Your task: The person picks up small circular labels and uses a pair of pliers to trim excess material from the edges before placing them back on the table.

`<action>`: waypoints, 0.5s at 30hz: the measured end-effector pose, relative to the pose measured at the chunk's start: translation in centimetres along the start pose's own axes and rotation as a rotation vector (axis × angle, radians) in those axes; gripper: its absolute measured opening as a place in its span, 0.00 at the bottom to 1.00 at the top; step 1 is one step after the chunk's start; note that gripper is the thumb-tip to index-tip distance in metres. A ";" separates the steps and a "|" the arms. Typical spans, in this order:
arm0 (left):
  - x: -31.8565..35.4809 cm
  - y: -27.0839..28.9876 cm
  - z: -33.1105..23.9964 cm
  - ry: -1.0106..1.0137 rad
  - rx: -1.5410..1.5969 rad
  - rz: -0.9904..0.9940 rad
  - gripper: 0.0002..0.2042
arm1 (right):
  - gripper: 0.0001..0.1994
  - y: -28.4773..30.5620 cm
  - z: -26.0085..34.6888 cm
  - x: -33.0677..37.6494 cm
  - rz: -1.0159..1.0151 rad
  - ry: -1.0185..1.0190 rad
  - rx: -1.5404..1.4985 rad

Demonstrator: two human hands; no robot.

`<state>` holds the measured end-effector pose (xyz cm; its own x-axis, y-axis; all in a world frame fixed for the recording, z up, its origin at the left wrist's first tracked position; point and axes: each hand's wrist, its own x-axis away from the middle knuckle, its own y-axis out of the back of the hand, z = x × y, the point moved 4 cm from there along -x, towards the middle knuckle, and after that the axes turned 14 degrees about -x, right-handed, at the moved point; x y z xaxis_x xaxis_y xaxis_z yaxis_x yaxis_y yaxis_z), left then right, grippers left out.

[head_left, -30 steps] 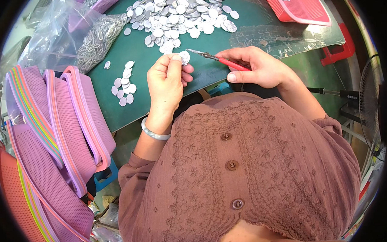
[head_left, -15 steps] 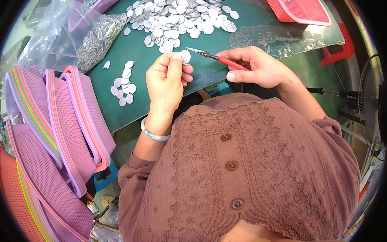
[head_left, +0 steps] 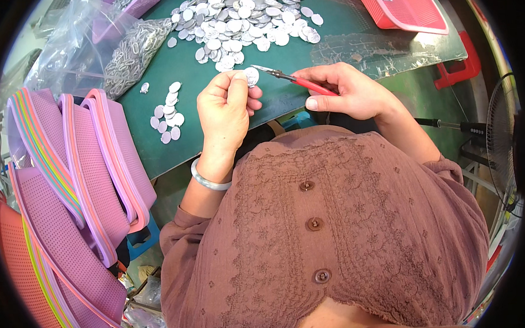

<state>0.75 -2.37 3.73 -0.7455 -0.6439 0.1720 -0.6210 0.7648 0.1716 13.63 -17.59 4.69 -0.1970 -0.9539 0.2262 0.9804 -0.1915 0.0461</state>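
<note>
My left hand (head_left: 228, 104) pinches a small round silver disc (head_left: 251, 77) between thumb and fingers, above the near edge of the green table (head_left: 198, 137). In my right hand (head_left: 352, 91) is a pair of long-nosed pliers (head_left: 314, 85) with red handles. The dark tips of the pliers reach the upper edge of the disc; whether they grip anything there is too small to tell. Beyond my hands lies a large heap of similar silver discs (head_left: 240, 26). A smaller group of discs (head_left: 168, 115) lies to the left of my left hand.
A clear plastic bag holds many small metal clips (head_left: 129, 61) at the far left. Pink and purple perforated baskets (head_left: 95, 170) are stacked at the left. At the far right sit a pink basket (head_left: 410, 11) and a red clamp (head_left: 464, 61) on the table edge. A fan (head_left: 501, 138) stands at right.
</note>
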 end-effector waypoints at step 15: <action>-0.1 -0.4 0.2 -0.013 0.175 0.188 0.09 | 0.24 -0.3 -0.1 0.0 -0.036 0.119 0.020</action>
<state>1.00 -2.59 3.48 -0.8544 -0.4904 0.1719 -0.5025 0.8639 -0.0331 13.29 -17.57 4.60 -0.2298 -0.9673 0.1074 0.9722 -0.2229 0.0717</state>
